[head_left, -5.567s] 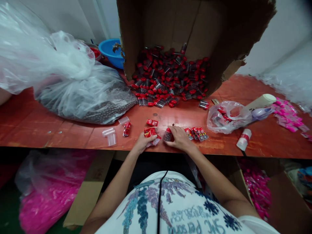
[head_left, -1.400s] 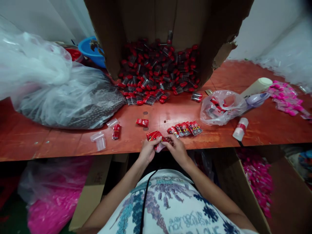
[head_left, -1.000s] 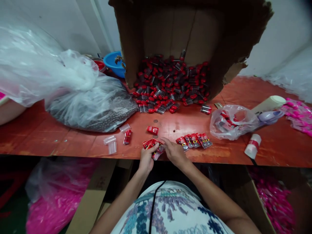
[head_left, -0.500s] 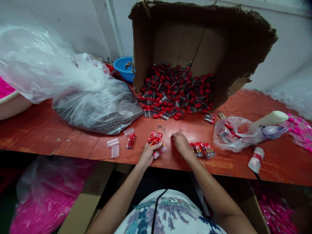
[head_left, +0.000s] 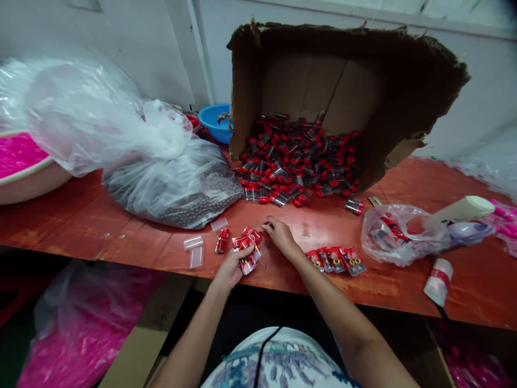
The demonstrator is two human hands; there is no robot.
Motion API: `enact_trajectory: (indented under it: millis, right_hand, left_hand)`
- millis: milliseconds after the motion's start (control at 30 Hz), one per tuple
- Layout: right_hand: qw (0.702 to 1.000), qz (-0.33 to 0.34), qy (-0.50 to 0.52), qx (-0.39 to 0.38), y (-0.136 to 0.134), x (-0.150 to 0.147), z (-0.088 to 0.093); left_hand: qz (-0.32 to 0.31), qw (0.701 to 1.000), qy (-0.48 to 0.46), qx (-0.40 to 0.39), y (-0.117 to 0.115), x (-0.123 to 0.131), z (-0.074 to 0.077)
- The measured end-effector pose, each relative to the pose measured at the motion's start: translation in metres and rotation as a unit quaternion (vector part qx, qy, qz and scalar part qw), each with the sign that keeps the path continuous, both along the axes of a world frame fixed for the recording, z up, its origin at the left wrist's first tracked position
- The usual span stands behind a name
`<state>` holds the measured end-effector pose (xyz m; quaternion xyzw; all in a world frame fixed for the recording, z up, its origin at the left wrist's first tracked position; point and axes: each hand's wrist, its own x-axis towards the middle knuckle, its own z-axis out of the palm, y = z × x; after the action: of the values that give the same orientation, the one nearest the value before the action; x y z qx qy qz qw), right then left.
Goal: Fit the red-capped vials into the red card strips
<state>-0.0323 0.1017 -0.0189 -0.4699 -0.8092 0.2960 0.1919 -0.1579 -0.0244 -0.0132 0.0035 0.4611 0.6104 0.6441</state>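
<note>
My left hand [head_left: 231, 268] grips several small red printed packets [head_left: 249, 260], its thumb lying across them just above the table. Close by on the right is my right hand [head_left: 281, 235], its fingers curled together by the upper edge of those packets. What its fingertips hold, if anything, is too small to make out. Left of the packets, a red banded bundle [head_left: 222, 240] lies on the table beside clear plastic sleeves [head_left: 196, 256]. Beyond my right wrist, a row of red packets with clear lower ends [head_left: 336, 260] overlaps along the table.
An open cardboard box [head_left: 232, 86] lies at the back, with red-capped clear containers [head_left: 291, 161] spilling out. A clear bag of dark beads [head_left: 173, 188] stands left, before a blue basin [head_left: 214, 119]. Right are a plastic bag [head_left: 399, 242] and a white roll [head_left: 438, 281].
My right hand has moved left, close to the packets in my left hand. My left hand still holds them, now nearer the banded bundle. The view has shifted slightly.
</note>
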Motion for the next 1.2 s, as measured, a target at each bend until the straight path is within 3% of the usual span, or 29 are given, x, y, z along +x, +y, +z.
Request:
enact_trajectory:
  millis: [133,267,367,533,667,833,933,1033,1100,1200]
  right_hand:
    - [0.999,-0.005,0.033,0.023,-0.008,-0.025,-0.003]
    - [0.998,0.004,0.034,0.061,-0.012,-0.022,-0.011]
    - [0.995,-0.013,0.015,0.093,0.007,-0.01,-0.013]
    - [0.984,-0.065,-0.106,0.128,0.052,0.006,-0.004]
    - [0.984,-0.056,-0.12,0.121,0.054,0.011,0.003]
    - [0.989,-0.037,-0.1,0.099,0.012,0.027,0.01]
    - [0.995,-0.043,0.087,0.007,-0.032,0.044,0.016]
    - [0.946,-0.055,0.286,-0.141,-0.076,0.059,0.023]
    - [0.915,-0.062,0.344,-0.204,-0.098,0.064,0.026]
    - [0.892,-0.082,0.376,-0.237,-0.116,0.069,0.026]
  left_hand:
    - [0.024,1.0,0.009,0.016,-0.009,0.001,0.006]
    - [0.055,0.998,0.016,0.003,-0.015,-0.001,0.007]
    - [0.068,0.998,0.011,-0.009,-0.015,0.001,0.004]
    - [0.092,0.996,0.001,-0.002,-0.011,0.006,0.002]
    - [0.098,0.995,0.003,-0.008,-0.011,0.004,0.002]
    - [0.121,0.992,-0.021,-0.013,-0.004,0.005,0.007]
    - [0.134,0.989,-0.06,0.015,0.005,0.011,0.016]
    - [0.14,0.987,-0.081,0.026,0.013,0.018,0.023]
    - [0.138,0.986,-0.086,0.023,0.017,0.023,0.025]
    - [0.124,0.988,-0.089,0.017,0.019,0.031,0.027]
